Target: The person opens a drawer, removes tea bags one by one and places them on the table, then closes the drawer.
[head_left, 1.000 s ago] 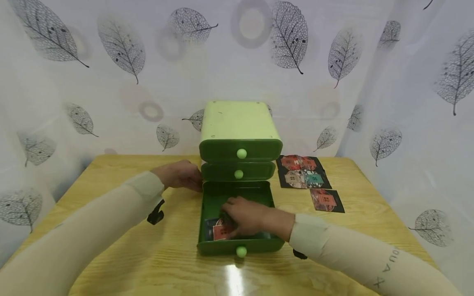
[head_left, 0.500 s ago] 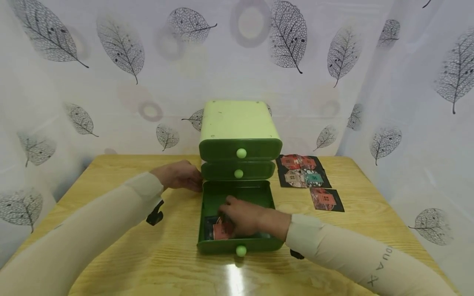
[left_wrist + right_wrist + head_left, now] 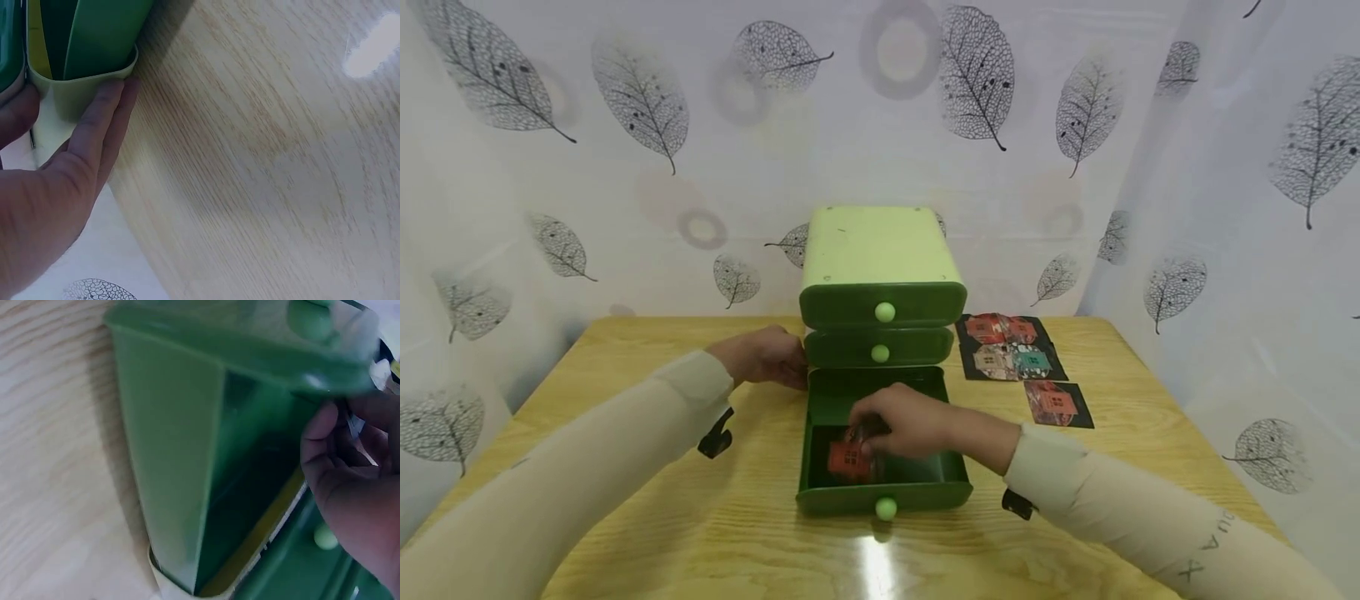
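A small cabinet [image 3: 880, 246] with a pale yellow-green top and green drawers stands on the table; its bottom drawer [image 3: 917, 497] is pulled out. Inside that drawer lies a dark packet with a red label [image 3: 847, 458]. My right hand [image 3: 906, 422] is over the drawer, its thumb and fingers pinching the packet's right edge. In the right wrist view the right hand [image 3: 356, 462] hides most of what it pinches. My left hand [image 3: 769, 357] rests against the cabinet's left side. Straight fingers [image 3: 97, 125] of the left hand lie along the pale casing in the left wrist view.
Right of the cabinet, several dark packets [image 3: 1009, 346] with red, beige and teal labels lie side by side. One more red-labelled packet [image 3: 1058, 404] is nearer the front. A leaf-patterned curtain [image 3: 700, 108] hangs behind the wooden table [image 3: 752, 533].
My right hand has risen slightly and shifted right, showing more of the red-labelled packet. The left hand stays at the cabinet's side.
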Tool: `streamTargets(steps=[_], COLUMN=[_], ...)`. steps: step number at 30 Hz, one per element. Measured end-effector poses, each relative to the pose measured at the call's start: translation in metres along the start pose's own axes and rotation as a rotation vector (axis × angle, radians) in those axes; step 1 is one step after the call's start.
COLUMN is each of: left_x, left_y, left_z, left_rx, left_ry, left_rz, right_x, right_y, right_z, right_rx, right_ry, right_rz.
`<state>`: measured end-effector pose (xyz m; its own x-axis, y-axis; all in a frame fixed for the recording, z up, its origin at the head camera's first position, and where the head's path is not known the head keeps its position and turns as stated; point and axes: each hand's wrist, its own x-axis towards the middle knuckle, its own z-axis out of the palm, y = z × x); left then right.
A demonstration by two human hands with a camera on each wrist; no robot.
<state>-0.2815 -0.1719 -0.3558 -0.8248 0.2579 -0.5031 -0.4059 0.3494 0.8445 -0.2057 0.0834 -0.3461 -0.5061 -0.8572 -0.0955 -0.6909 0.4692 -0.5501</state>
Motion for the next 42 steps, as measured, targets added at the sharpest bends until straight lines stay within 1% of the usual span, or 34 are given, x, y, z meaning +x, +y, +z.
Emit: streamTargets(steps=[4,9,11,16,20,25,31,35,39,42], left_x=[0.0,0.001,0.001,0.001,0.002,0.003,0.003,0.004,0.004,0.004], left_y=[0.001,0.002,0.002,0.002,0.001,0.001,0.002,0.001,0.002,0.002], left_z=[0.001,0.001,0.001,0.0,-0.001,-0.002,-0.001,0.0,0.0,-0.001], left_rx=[-0.001,0.002,0.018,0.022,0.024,0.017,0.009,-0.004,0.022,0.042], left_ry=[0.013,0.028,0.025,0.015,0.02,0.039,0.042,0.041,0.01,-0.007], left_rz=[-0.011,-0.019,-0.014,-0.009,-0.015,-0.029,-0.039,-0.042,-0.025,-0.015], right_x=[-0.015,-0.038,-0.049,-0.076,-0.092,-0.104,-0.113,-0.119,-0.126,-0.128], right_y=[0.002,0.008,0.011,0.025,0.041,0.062,0.083,0.096,0.11,0.124], right_z=[-0.015,-0.037,-0.045,-0.058,-0.067,-0.078,-0.084,-0.087,-0.09,-0.088], right_rx=[0.005,0.092,0.124,0.222,0.224,0.185,0.193,0.201,0.215,0.22], right_ry=[0.061,0.109,0.125,0.138,0.139,0.17,0.206,0.209,0.21,0.207], right_rz=[-0.023,-0.015,0.004,0.109,0.156,0.201,0.254,0.3,0.337,0.356])
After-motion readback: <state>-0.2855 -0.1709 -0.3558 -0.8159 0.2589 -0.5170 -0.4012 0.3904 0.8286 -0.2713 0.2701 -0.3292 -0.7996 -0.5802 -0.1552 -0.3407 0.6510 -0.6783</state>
